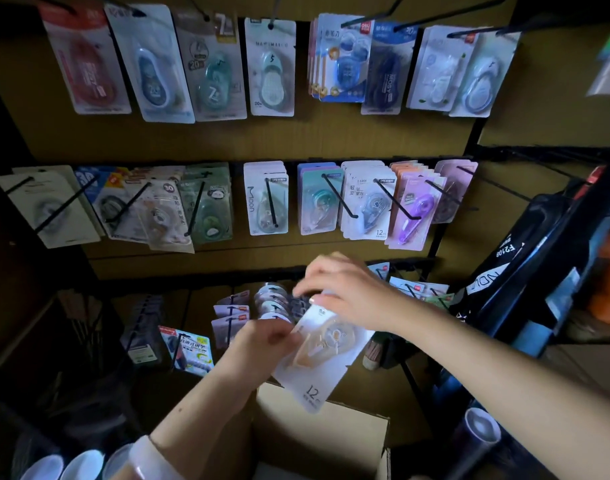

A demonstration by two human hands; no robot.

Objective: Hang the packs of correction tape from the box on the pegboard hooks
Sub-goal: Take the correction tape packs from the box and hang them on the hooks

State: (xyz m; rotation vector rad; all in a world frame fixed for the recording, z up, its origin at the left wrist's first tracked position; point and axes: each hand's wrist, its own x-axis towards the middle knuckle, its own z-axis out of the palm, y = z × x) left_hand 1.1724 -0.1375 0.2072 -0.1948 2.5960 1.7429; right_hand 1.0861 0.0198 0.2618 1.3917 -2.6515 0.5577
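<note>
A white pack of correction tape marked "12" is held tilted above the open cardboard box. My left hand pinches its left edge. My right hand grips its top end, close to a low row of hooks holding round clear packs. Whether the pack's hole is on a hook is hidden by my right hand. The pegboard above carries two full rows of hanging packs on black hooks.
Black hooks stick out toward me from the middle row. A dark bag hangs at the right. Pale round lids sit at the bottom left. More small packs hang low on the left.
</note>
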